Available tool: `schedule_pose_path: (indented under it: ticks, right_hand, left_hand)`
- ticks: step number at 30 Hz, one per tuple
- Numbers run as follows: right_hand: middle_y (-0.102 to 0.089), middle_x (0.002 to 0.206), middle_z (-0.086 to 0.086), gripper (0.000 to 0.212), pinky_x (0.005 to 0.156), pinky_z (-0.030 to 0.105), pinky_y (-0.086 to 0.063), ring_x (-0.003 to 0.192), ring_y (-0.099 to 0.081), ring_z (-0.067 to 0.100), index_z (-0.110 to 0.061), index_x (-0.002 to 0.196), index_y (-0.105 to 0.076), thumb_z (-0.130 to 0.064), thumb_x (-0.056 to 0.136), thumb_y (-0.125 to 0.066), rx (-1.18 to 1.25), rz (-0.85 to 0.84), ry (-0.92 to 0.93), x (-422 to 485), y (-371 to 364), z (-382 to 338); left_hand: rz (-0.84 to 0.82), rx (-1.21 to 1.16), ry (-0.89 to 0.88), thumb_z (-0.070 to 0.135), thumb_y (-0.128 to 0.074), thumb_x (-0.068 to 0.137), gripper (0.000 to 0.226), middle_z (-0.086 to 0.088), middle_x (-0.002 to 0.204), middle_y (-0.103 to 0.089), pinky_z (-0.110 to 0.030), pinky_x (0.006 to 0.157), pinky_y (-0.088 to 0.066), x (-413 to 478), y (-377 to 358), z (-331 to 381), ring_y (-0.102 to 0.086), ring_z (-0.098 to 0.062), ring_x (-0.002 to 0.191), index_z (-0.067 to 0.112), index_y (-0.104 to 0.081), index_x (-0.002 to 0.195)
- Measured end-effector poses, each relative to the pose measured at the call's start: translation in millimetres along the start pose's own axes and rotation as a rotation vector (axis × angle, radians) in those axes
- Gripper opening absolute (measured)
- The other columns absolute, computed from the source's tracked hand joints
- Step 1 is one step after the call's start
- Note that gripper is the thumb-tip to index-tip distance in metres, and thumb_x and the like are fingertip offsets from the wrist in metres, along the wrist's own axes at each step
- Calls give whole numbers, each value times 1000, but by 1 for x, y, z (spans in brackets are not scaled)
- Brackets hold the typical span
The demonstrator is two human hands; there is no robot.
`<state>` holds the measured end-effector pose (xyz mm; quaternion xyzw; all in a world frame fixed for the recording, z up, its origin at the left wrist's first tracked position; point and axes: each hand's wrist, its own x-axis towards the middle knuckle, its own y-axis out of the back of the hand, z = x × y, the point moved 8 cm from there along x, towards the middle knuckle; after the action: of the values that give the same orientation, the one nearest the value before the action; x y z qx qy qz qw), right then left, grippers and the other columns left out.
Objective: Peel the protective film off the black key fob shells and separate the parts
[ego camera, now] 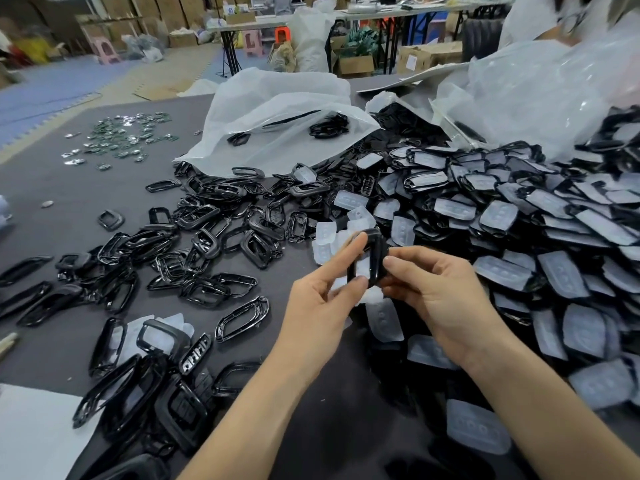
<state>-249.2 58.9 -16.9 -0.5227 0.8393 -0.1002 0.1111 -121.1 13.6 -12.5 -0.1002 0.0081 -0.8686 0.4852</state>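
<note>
Table point(86, 188) — dark grey cover, takes up most of the view.

Pile point(519, 230) — black fob shells, each with cloudy film on its face, heaped over the table's right half and running up against the clear bag.

Clear bag point(536, 91) — far right, crumpled. Dark parts show at its lower edge; what kind cannot be told.

White bag point(270, 112) — far centre, lying on its side. A few black frames show through its wall.

Frames point(214, 237) — bare glossy black rims, loose over the table's left and centre, from the white bag to the near edge.

Boards point(128, 136) — small green circuit boards, scattered far left, well apart from the frames.

Box point(415, 58) — cardboard, behind the table, white label on its side; print too small to read.

Left hand point(318, 306) — forefinger and thumb pinch the shell's left rim; the other fingers are loose.

Right hand point(440, 292) — fingers curled round the right rim, gripping it.

Shell point(369, 258) — black, held on edge between both hands, above the table's centre, just in front of the pile.

Films point(391, 320) — loose cloudy pieces on the table under and beyond the hands.
</note>
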Motion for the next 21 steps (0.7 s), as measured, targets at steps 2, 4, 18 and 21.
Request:
schedule_pose_path:
  ticks: [2, 4, 18, 21]
  right_hand:
    - [-73, 76, 7, 13, 60, 19, -54, 66, -67, 13, -5, 85, -71, -1, 87, -59, 56, -54, -28, -1, -6, 2]
    - [-74, 81, 11, 12, 60, 20, -54, 70, -69, 16, -4, 86, -72, -4, 85, -59, 90, -84, -44, -1, -9, 3]
    - [-66, 62, 4, 6, 56, 19, -52, 57, -63, 12, -14, 64, -75, -20, 64, -74, -95, -146, 5, 1, -8, -2]
    - [-61, 56, 3, 16, 53, 19, -49, 53, -58, 11, -12, 59, -71, -9, 75, -73, -191, -140, 14, 3, -5, 0]
  left_hand:
    - [-9, -21, 10, -7, -55, 92, 52, -4, 139, -55, -18, 107, -31, -1, -3, 0, -41, -5, 131, 38, -62, 117]
    - [-9, 9, -1, -7, -55, 92, 52, -1, 137, -57, -19, 108, -36, -1, -5, 0, -48, -6, 129, 37, -60, 119]
    - [-65, 92, -87, -14, -52, 91, 57, 10, 138, -49, -3, 90, -40, -4, -11, 6, -44, 16, 122, 27, -47, 130]
    - [-110, 128, -89, -16, -51, 90, 58, 4, 143, -47, -5, 96, -37, -5, -16, 5, -39, 6, 131, 23, -43, 133]
